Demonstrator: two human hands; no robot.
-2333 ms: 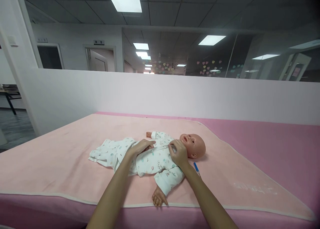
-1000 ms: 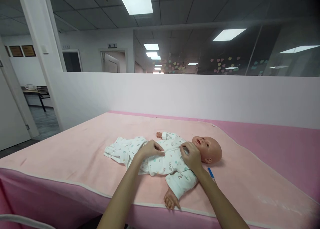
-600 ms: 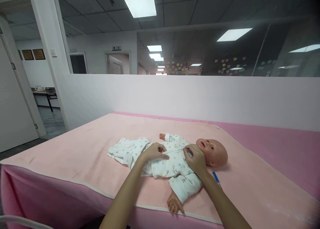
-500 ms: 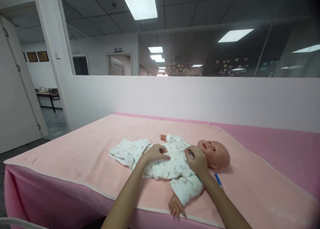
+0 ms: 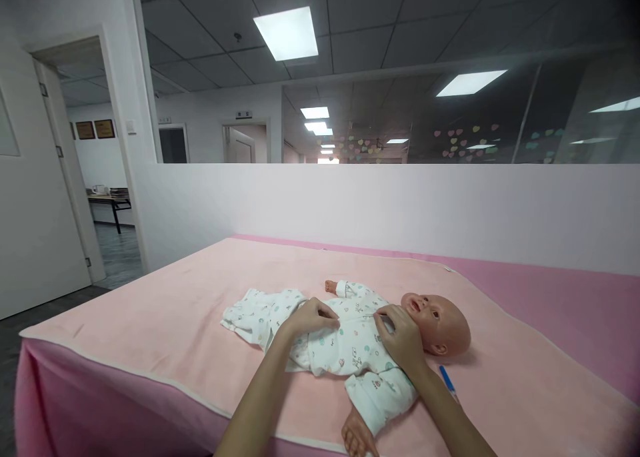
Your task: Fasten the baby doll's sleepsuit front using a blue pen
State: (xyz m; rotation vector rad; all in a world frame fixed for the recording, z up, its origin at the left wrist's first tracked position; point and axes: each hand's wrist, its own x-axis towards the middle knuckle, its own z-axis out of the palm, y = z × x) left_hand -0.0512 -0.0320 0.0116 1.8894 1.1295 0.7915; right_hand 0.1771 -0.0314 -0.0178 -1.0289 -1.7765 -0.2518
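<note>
A baby doll (image 5: pixel 440 324) lies on its back in the head view, its head to the right and its legs to the left. It wears a white printed top (image 5: pixel 345 344) and matching trousers (image 5: pixel 265 314). My left hand (image 5: pixel 311 316) rests over the doll's waist, thumb and fingers closed on the front of the top. Up by the chest and chin, my right hand (image 5: pixel 400 337) pinches the top's front edge. The fingertips of both hands are partly hidden.
A peach blanket (image 5: pixel 175 304) with a pale border covers a pink-draped table (image 5: pixel 100 404). Near my right forearm lies a blue-capped pen (image 5: pixel 447 380). Behind the table stands a low white wall (image 5: pixel 350 204) with glass above; a door (image 5: pixel 40 190) is at the left.
My left thumb and fingers, spread apart before, have come together on the top. My right hand keeps its place at the chest. The whole view has shifted slightly downward in the frame.
</note>
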